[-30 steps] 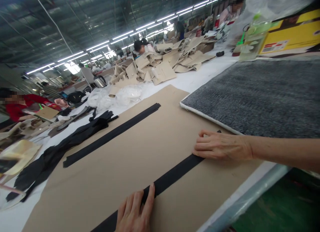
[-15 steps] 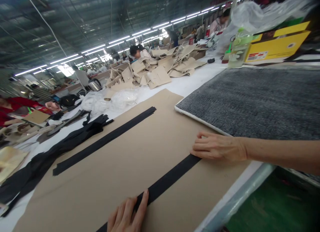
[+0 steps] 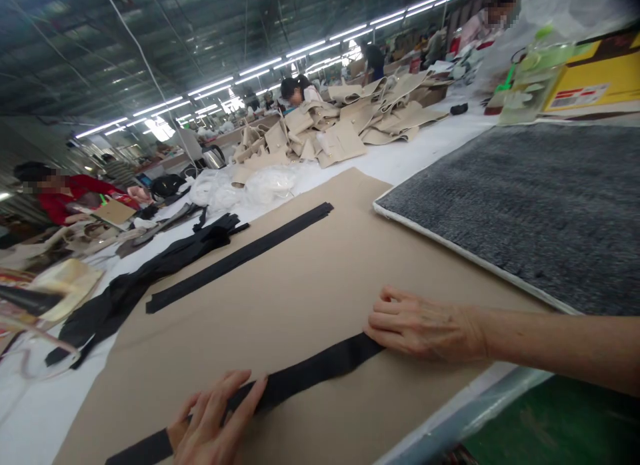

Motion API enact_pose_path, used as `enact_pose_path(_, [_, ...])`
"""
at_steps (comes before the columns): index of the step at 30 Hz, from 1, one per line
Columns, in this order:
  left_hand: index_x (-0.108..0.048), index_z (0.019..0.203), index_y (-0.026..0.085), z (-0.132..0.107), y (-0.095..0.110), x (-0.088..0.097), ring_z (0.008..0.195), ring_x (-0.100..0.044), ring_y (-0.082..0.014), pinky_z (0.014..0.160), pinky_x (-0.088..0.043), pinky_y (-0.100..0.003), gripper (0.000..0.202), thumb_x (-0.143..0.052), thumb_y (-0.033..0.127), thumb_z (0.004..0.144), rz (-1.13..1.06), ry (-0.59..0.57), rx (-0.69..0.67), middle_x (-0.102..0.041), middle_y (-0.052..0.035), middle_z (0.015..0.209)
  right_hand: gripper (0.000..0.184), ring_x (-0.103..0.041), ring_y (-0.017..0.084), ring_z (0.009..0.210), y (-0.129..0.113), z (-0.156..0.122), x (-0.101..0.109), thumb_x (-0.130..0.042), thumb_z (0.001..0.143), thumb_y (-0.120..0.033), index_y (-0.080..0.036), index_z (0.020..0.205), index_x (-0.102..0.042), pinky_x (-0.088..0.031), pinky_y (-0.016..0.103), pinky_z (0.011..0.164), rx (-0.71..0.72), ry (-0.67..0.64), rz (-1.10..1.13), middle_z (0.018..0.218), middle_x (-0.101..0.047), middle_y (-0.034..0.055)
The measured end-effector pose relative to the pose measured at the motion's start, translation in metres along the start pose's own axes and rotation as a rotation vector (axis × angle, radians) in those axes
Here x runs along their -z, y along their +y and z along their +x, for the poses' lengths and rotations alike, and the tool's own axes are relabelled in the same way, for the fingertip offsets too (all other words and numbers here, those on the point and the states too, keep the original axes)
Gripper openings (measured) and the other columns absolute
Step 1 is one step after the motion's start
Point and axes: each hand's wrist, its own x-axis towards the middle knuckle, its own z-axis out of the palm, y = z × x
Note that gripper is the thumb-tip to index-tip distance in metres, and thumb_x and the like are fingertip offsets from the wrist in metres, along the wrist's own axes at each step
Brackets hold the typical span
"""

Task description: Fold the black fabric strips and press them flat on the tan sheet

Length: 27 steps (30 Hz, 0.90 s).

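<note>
A black fabric strip (image 3: 315, 378) lies along the near part of a large beige sheet (image 3: 280, 298). My right hand (image 3: 425, 325) is closed on the strip's right end, fingertips pressed together; the strip ripples slightly just beside it. My left hand (image 3: 215, 418) rests over the strip farther left, fingers stretched and apart, and the strip shows on both sides of it. Farther back on the sheet lies a stack of similar black strips (image 3: 240, 258), roughly parallel to the near one.
A dark grey textured board (image 3: 520, 211) with a white edge overlaps the sheet's right side. Black fabric (image 3: 145, 278) lies at left. Beige cut pieces (image 3: 345, 128) are heaped behind clear plastic (image 3: 270, 181). A bottle (image 3: 530, 85) and yellow box (image 3: 600, 85) stand back right. Co-workers sit beyond.
My right hand has shifted toward me and left with the strip's end, and the strip, straight before, now ripples. My left hand has spread its fingers more. The view has swung left.
</note>
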Motion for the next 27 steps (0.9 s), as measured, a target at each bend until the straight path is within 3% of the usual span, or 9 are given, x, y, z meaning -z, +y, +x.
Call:
enact_pose_path(2, [-0.054, 0.13, 0.029, 0.026, 0.033, -0.002, 0.109, -0.058, -0.0183, 0.094, -0.035, -0.035, 0.059, -0.041, -0.001, 0.082, -0.085, 0.067, 0.008, -0.062, -0.0048, 0.118, 0.021, -0.046, 0.018, 0.074, 0.0, 0.0, 0.0, -0.039, 0.094, -0.006, -0.011, 0.101, -0.058, -0.032, 0.036, 0.077, 0.009, 0.015, -0.018, 0.081, -0.052, 0.0045])
enact_pose_path(5, [-0.051, 0.132, 0.018, 0.064, 0.089, -0.013, 0.104, -0.057, -0.0194, 0.092, -0.039, -0.033, 0.053, -0.04, 0.001, 0.082, -0.26, 0.057, -0.05, -0.062, -0.0093, 0.114, 0.02, -0.045, 0.017, 0.072, 0.0, -0.001, 0.001, -0.039, 0.094, -0.006, -0.011, 0.096, -0.059, -0.032, 0.036, 0.075, 0.013, 0.031, -0.045, 0.079, -0.051, 0.0037])
enact_pose_path(7, [-0.052, 0.131, 0.014, 0.079, 0.118, -0.024, 0.1, -0.057, -0.0211, 0.091, -0.042, -0.034, 0.055, -0.04, 0.001, 0.079, -0.307, -0.024, -0.046, -0.062, -0.0106, 0.111, 0.02, -0.044, 0.017, 0.071, -0.001, 0.0, 0.001, -0.039, 0.095, -0.008, -0.012, 0.092, -0.058, -0.032, 0.035, 0.074, 0.017, 0.026, -0.053, 0.078, -0.051, 0.0035])
enact_pose_path(9, [-0.055, 0.127, 0.013, 0.085, 0.135, -0.035, 0.094, -0.056, -0.0218, 0.087, -0.046, -0.033, 0.055, -0.041, 0.0, 0.076, -0.328, -0.15, -0.003, -0.063, -0.01, 0.105, 0.019, -0.045, 0.017, 0.073, -0.001, -0.001, 0.001, -0.039, 0.096, -0.009, -0.012, 0.093, -0.058, -0.031, 0.036, 0.075, 0.022, 0.013, -0.054, 0.079, -0.051, 0.0039])
enact_pose_path(12, [-0.055, 0.127, 0.009, 0.083, 0.14, -0.047, 0.092, -0.054, -0.0228, 0.086, -0.047, -0.034, 0.056, -0.041, -0.002, 0.074, -0.34, -0.251, 0.019, -0.063, -0.0097, 0.102, 0.019, -0.045, 0.018, 0.074, 0.0, -0.002, 0.0, -0.04, 0.096, -0.01, -0.01, 0.101, -0.058, -0.031, 0.036, 0.075, 0.022, 0.006, -0.049, 0.081, -0.052, 0.0044])
enact_pose_path(27, [-0.048, 0.137, 0.015, 0.086, 0.139, -0.055, 0.093, -0.051, -0.0232, 0.084, -0.045, -0.036, 0.065, -0.05, -0.001, 0.074, -0.191, -0.271, -0.043, -0.06, -0.0069, 0.106, 0.023, -0.048, 0.019, 0.075, 0.013, -0.034, 0.006, -0.038, 0.097, -0.012, -0.009, 0.109, -0.058, -0.034, 0.038, 0.077, 0.008, -0.045, -0.04, 0.083, -0.055, 0.0064])
